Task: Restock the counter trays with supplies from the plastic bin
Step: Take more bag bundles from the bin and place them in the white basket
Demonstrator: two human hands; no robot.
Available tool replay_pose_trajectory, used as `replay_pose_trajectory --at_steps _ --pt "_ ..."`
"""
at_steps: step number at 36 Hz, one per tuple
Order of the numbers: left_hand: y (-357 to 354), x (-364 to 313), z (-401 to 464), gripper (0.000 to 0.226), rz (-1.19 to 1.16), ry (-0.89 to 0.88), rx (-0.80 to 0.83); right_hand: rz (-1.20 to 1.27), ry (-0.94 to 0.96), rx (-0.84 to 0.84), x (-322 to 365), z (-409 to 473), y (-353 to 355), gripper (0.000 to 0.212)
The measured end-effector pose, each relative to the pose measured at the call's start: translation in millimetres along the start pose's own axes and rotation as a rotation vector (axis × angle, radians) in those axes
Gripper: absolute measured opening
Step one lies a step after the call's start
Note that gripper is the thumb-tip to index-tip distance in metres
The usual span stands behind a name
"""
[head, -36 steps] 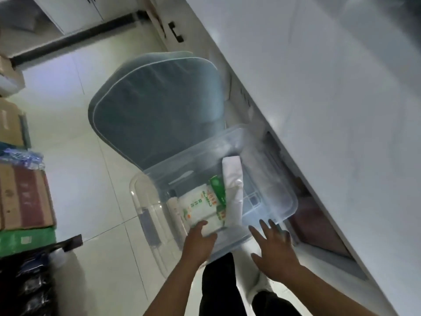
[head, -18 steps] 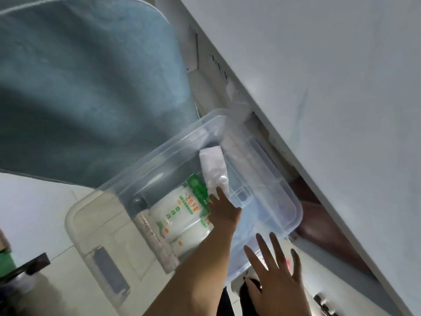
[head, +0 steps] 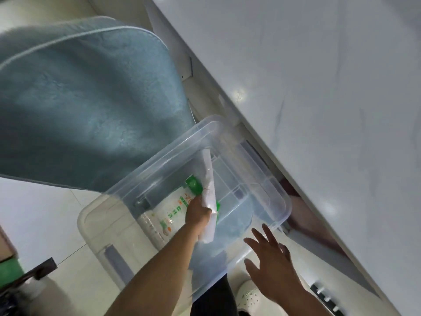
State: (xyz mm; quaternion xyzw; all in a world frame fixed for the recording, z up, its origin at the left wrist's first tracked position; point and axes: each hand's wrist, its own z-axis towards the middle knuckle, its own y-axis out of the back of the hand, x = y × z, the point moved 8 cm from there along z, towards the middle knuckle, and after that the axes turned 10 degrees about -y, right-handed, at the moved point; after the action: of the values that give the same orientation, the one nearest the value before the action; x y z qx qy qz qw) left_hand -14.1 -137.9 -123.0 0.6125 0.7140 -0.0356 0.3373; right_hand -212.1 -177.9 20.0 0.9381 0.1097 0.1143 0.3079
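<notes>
Reaching deeper than a moment ago, left hand (head: 197, 212) now grips a white packet (head: 210, 197) inside the plastic bin (head: 230, 133), lifting the first supply, while right hand (head: 272, 270) hovers open.

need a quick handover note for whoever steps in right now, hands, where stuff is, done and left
Left hand: inside the clear plastic bin, gripping a white wrapped pack that stands on end.
Right hand: open, fingers spread, hovering over the bin's near rim, holding nothing.
Green-and-white printed packs lie in the bin beside the left hand. The bin sits on the floor beside the white counter, next to a blue mat.
Done: white pack gripped.
Left: lift it out, place it in a counter tray (trays not in view), then move the remaining packs.
</notes>
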Motion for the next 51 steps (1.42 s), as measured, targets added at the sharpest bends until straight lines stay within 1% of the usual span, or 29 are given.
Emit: replay_pose_trajectory --at_steps 2,3,6,7,9,12,16,19,22,23,26,28,30,32,33,36,38,41,43,46,48,51 --pt "15 -4 -17 0.062 -0.179 0.005 0.035 0.098 -0.031 -0.007 4 -4 12 0.050" --pt "23 -5 -29 0.066 -0.249 0.003 0.040 0.136 -0.044 -0.015 7 -8 20 0.049" --pt "39 -5 -71 0.059 -0.473 0.020 0.090 0.322 -0.099 -0.015 14 -23 42 0.045" --pt "42 -8 -88 0.056 -0.532 0.012 0.123 0.422 -0.119 0.004 16 -29 48 0.043" --pt "49 -13 -120 0.059 -0.627 -0.014 0.167 0.637 -0.134 0.052 21 -43 58 0.041" --pt "61 -29 -167 0.068 -0.703 -0.104 0.219 0.860 -0.080 0.129 34 -66 76 0.042" --pt "71 -59 -227 0.070 -0.819 -0.240 0.298 1.069 0.040 0.265 45 -96 102 0.050" --pt "78 -96 -274 0.065 -0.838 -0.370 0.365 1.207 0.150 0.373 46 -117 128 0.052" --pt "78 -132 -316 0.061 -0.780 -0.477 0.383 1.266 0.336 0.477 45 -143 161 0.039" --pt "76 -144 -329 0.060 -0.751 -0.514 0.390 1.278 0.389 0.495 41 -151 172 0.038" --pt "62 -180 -361 0.058 -0.673 -0.593 0.421 1.330 0.529 0.533 19 -174 205 0.048" --pt "49 -200 -377 0.059 -0.642 -0.622 0.445 1.346 0.618 0.543 -2 -190 225 0.051" --pt "31 -222 -390 0.055 -0.574 -0.662 0.463 1.354 0.663 0.502 -31 -202 240 0.050" --pt "11 -244 -401 0.055 -0.464 -0.720 0.464 1.360 0.673 0.403 -64 -212 249 0.051" --pt "0 -254 -406 0.061 -0.400 -0.741 0.473 1.367 0.665 0.333 -82 -216 252 0.051" --pt "-43 -278 -417 0.090 -0.162 -0.772 0.512 1.402 0.621 0.114 -137 -233 256 0.053" --pt "-74 -291 -424 0.097 -0.029 -0.798 0.529 1.422 0.583 -0.004 -172 -244 253 0.058" --pt "-125 -308 -439 0.089 0.086 -0.851 0.585 1.466 0.531 -0.124 -222 -261 240 0.075" --pt "-158 -318 -449 0.087 0.181 -0.890 0.610 1.506 0.501 -0.221 -255 -274 233 0.083" --pt "-208 -328 -464 0.082 0.241 -0.884 0.692 1.555 0.442 -0.361 -307 -291 224 0.081" --pt "-238 -333 -475 0.081 0.243 -0.870 0.766 1.626 0.401 -0.407 -340 -299 216 0.078" --pt "-277 -342 -484 0.076 0.188 -0.839 0.805 1.754 0.324 -0.443 -386 -304 197 0.076"
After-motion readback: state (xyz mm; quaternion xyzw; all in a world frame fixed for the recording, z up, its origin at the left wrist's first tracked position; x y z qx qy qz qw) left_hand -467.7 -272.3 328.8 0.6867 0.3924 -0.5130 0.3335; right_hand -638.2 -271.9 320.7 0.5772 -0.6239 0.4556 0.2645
